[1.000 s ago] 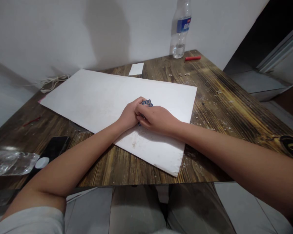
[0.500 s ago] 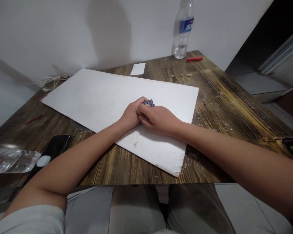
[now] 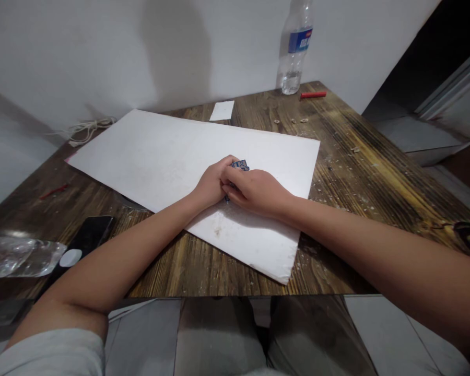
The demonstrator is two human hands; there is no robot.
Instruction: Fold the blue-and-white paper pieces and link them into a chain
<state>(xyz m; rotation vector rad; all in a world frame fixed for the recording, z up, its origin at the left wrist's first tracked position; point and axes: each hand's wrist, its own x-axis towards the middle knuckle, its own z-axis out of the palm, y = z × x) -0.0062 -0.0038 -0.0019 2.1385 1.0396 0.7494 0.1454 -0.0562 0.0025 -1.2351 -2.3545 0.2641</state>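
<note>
- Two hands, the left hand [image 3: 209, 184] and right hand [image 3: 258, 192], meet on a white board [image 3: 152, 156].
- Their fingers [image 3: 235, 183] curl closed around a small blue-and-white piece [image 3: 240, 165], mostly hidden.
- The board lies on a wooden surface [image 3: 348, 177].
- Far right: water bottle [image 3: 293, 52], red stick [image 3: 313, 95].
- Near left: black phone [image 3: 90, 235].

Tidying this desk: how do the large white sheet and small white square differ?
The large white sheet is far bigger than the small white square. The large sheet lies centrally on the wooden table, the small square near the wall. The large sheet has faint smudges; the small square looks clean. Both lie flat.
</note>
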